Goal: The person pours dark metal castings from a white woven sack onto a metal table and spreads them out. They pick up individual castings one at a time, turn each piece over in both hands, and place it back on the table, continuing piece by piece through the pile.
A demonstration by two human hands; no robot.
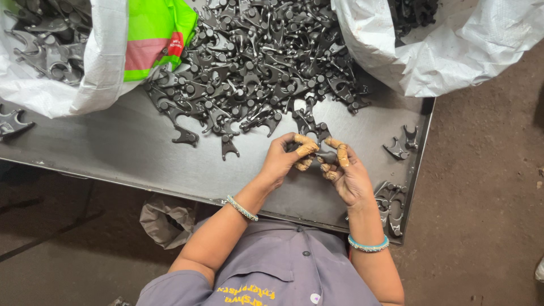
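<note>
Dark metal, a small forked part (325, 154) is being held between both hands just above the near middle of the steel table (141, 153). The left hand (281, 160) is closing on its left end and the right hand (347, 173) is clamping its right end, so both hands are shut on this one part. The fingertips (307, 148) are wearing tan wrappings. For doing this step well, I think the part should be turned slowly, with a grip on the ends only, so all faces are showing. Both wrists are bending inward, forearms are coming from the near edge, and a bangle is sitting on each wrist. Far from the hands a big pile of same parts (255, 62) is lying, between two white sacks (453, 45). Some few parts (391, 209) are lying at the right near corner.
</note>
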